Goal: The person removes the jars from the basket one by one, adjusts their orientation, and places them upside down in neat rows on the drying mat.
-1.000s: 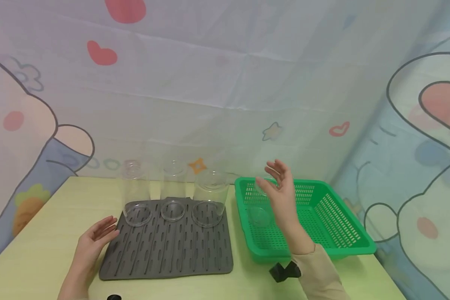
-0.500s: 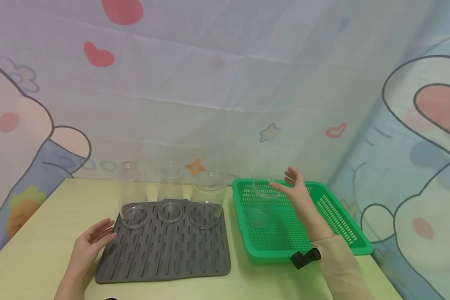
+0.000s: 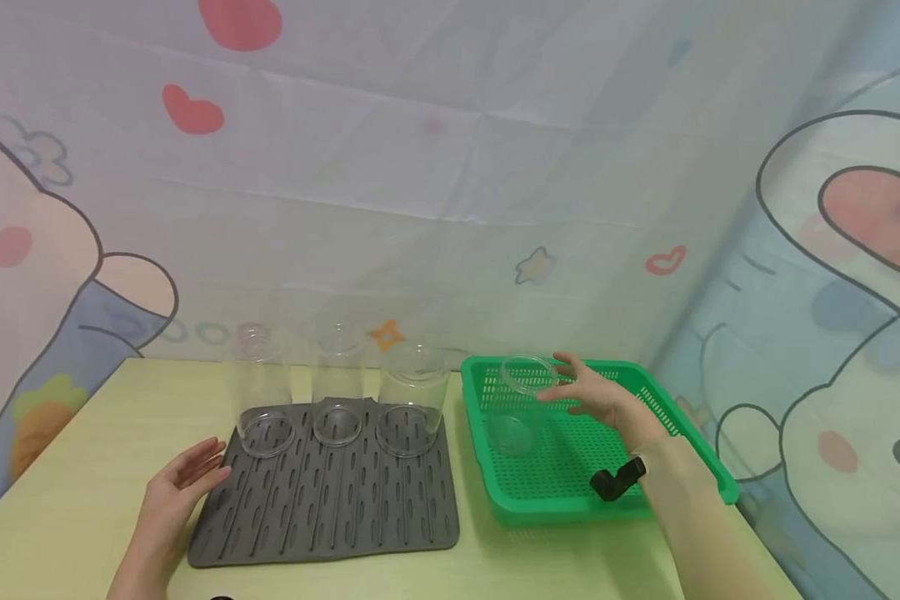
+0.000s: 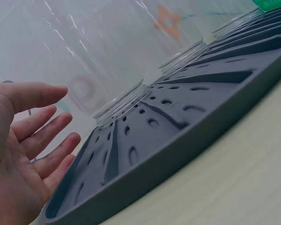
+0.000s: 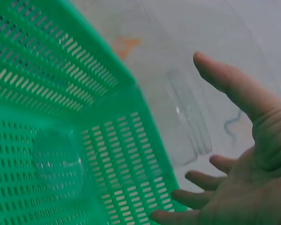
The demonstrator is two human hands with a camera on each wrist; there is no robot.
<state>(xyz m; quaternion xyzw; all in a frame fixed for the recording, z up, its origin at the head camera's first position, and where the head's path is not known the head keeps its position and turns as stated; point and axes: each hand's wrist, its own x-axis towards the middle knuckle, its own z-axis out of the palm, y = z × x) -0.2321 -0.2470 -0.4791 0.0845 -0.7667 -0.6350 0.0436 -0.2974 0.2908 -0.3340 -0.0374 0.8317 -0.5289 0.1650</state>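
Note:
A clear plastic jar (image 3: 528,375) stands in the green basket (image 3: 555,510), its ridged mouth up and its round base on the basket floor. My right hand (image 3: 596,396) is just right of that mouth, thumb and fingers spread apart; in the right wrist view, a gap shows between the fingers (image 5: 201,180) and the jar. Three clear jars, left (image 3: 261,392), middle (image 3: 337,387) and right (image 3: 412,392), stand mouth down along the back of the grey drying mat (image 3: 330,521). My left hand (image 3: 172,492) is beside the mat's left edge, fingers relaxed, holding nothing.
The mat and basket are side by side on a pale yellow table (image 3: 67,500), with a narrow strip of tabletop between them. A cartoon-printed cloth (image 3: 435,167) hangs right behind the table and along its right side. A black device (image 3: 617,479) sits at my right wrist.
My right hand has drawn away from the jar to the right, then lowered and turned sideways near its mouth. The jar stays in the basket. My left hand has hardly moved.

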